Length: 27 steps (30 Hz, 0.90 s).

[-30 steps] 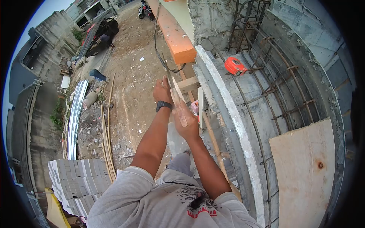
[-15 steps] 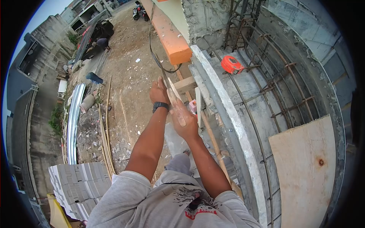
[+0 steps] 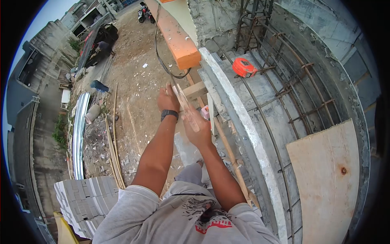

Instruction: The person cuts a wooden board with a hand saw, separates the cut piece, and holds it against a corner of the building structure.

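Observation:
A narrow strip of wood [image 3: 188, 109] lies lengthwise between my two hands, pointing away from me. My right hand [image 3: 198, 131] is wrapped round its near part. At its far end, my left hand [image 3: 167, 99], with a black watch at the wrist, is closed against it. A thin dark edge shows just beyond the left fingers, too small to make out. To the right, an orange tape measure [image 3: 244, 67] rests on the concrete among the steel bars.
A rebar cage [image 3: 302, 91] runs along the concrete formwork on the right, with a plywood sheet [image 3: 325, 179] nearer me. An orange-painted beam [image 3: 178, 42] juts out ahead. Grey blocks [image 3: 87, 199] are stacked at lower left. Bent-over people [image 3: 105, 48] work farther off.
The long dark blade-like piece beyond my hands now shows only as a short edge. The wood strip has turned slightly in my hands. The view has shifted a little.

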### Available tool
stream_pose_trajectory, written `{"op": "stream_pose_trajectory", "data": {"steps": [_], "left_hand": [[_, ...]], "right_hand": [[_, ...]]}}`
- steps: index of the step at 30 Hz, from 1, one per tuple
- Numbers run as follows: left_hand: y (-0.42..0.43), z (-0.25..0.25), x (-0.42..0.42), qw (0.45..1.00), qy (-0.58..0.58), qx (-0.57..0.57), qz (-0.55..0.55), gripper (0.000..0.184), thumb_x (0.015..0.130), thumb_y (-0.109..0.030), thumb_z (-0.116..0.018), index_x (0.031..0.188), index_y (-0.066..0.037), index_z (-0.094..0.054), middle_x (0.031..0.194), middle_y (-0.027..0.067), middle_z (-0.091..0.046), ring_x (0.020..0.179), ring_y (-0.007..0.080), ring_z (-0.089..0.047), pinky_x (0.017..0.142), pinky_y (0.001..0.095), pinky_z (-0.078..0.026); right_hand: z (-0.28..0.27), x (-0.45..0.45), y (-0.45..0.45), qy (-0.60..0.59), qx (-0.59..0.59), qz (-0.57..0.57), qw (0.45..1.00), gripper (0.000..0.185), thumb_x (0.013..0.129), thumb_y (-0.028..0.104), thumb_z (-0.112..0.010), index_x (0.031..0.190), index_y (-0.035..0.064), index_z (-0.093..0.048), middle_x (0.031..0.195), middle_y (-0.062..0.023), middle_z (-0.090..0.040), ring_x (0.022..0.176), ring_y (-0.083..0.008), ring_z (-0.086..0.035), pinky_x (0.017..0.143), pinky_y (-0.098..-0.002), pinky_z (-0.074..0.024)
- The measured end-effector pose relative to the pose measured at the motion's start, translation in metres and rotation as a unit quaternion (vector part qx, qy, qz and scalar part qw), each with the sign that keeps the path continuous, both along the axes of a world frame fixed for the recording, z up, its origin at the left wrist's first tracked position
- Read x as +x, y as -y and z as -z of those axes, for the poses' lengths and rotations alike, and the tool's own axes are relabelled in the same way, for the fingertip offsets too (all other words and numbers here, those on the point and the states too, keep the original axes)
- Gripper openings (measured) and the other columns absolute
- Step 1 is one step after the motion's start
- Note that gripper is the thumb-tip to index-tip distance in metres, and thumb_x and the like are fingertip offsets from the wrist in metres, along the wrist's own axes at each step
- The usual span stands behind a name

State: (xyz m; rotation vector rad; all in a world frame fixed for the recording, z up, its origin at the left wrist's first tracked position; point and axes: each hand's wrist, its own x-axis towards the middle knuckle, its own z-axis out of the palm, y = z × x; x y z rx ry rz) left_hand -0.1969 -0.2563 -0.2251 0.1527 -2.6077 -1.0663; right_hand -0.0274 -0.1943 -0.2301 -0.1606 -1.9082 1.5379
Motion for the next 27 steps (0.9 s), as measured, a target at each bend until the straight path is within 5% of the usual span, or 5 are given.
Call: {"op": "stream_pose_trajectory", "data": {"steps": [5,11,14,20,27], "left_hand": [[-0.002,0.002,0.0,0.999,0.004,0.025,-0.041,0.062,0.101,-0.059,-0.047,0.107,-0.001,-0.069,0.093,0.0322,-0.069,0.093,0.0512,-0.066,0.083,0.0572,-0.051],[0.002,0.0,0.001,1.0,0.027,0.009,0.002,0.058,0.099,-0.059,-0.051,0.108,-0.005,-0.072,0.093,0.031,-0.07,0.092,0.049,-0.068,0.08,0.0549,-0.052],[-0.001,0.006,-0.001,1.0,0.002,0.001,-0.015,0.056,0.101,-0.058,-0.049,0.106,-0.007,-0.072,0.094,0.0286,-0.071,0.092,0.0475,-0.068,0.08,0.0549,-0.052],[0.002,0.01,-0.007,1.0,0.024,-0.016,-0.004,0.057,0.1,-0.059,-0.049,0.108,-0.007,-0.071,0.097,0.0289,-0.071,0.097,0.0465,-0.068,0.083,0.0548,-0.052],[-0.002,0.001,-0.001,1.0,-0.004,-0.006,-0.009,0.055,0.1,-0.058,-0.052,0.104,-0.006,-0.071,0.094,0.0286,-0.071,0.092,0.0478,-0.068,0.08,0.0558,-0.052]], "right_hand": [[-0.029,0.137,-0.009,0.034,0.014,-0.022,0.999,0.052,0.091,0.003,-0.071,0.139,-0.007,-0.055,0.111,-0.024,-0.074,0.1,-0.0252,-0.076,0.08,-0.0325,-0.0581],[0.0,0.008,0.001,-0.01,0.052,0.002,0.999,0.052,0.09,0.006,-0.073,0.139,-0.0029,-0.057,0.106,-0.0256,-0.074,0.092,-0.0256,-0.077,0.076,-0.0349,-0.058],[-0.004,0.02,0.004,-0.01,-0.013,0.005,1.0,0.054,0.089,0.006,-0.075,0.14,0.0004,-0.058,0.103,-0.0261,-0.074,0.091,-0.0276,-0.077,0.077,-0.0367,-0.0579],[0.01,0.162,0.004,0.05,0.044,0.015,0.998,0.05,0.089,0.0,-0.073,0.135,-0.0105,-0.056,0.109,-0.027,-0.074,0.101,-0.028,-0.076,0.082,-0.0354,-0.0595],[0.012,0.014,0.004,-0.033,0.002,0.014,0.999,0.05,0.092,0.008,-0.072,0.139,-0.0024,-0.057,0.107,-0.0252,-0.074,0.092,-0.0255,-0.076,0.076,-0.0359,-0.0581]]}}
